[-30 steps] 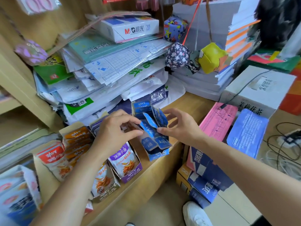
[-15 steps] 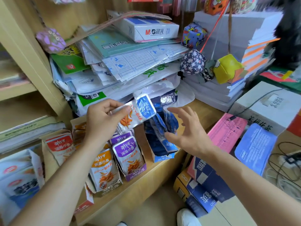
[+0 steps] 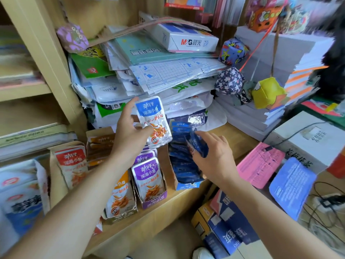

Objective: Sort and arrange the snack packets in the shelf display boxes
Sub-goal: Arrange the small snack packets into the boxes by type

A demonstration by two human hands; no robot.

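Note:
My left hand (image 3: 129, 135) pinches a silver snack packet with a blue top (image 3: 154, 122) and holds it upright above the display boxes. My right hand (image 3: 212, 156) reaches into the blue display box (image 3: 186, 186), fingers curled round a few dark blue packets (image 3: 198, 146). More blue packets (image 3: 182, 146) stand in that box. To its left sits a box of purple packets (image 3: 147, 176), then a box of orange packets (image 3: 121, 200). Further left are a brown box (image 3: 99, 143) and a box of red packets (image 3: 71, 165).
A tall heap of paper packs and plastic sleeves (image 3: 158, 71) rises behind the boxes. Cloth cubes (image 3: 267, 92) hang at the right. A white carton (image 3: 306, 139), pink and blue pads (image 3: 259, 163) and cables (image 3: 328, 202) lie right; blue boxes (image 3: 227, 228) sit on the floor.
My left hand lifted the blue-topped packet out of the box and turned it upright. My right hand moved down onto the blue packets and closed its fingers on some.

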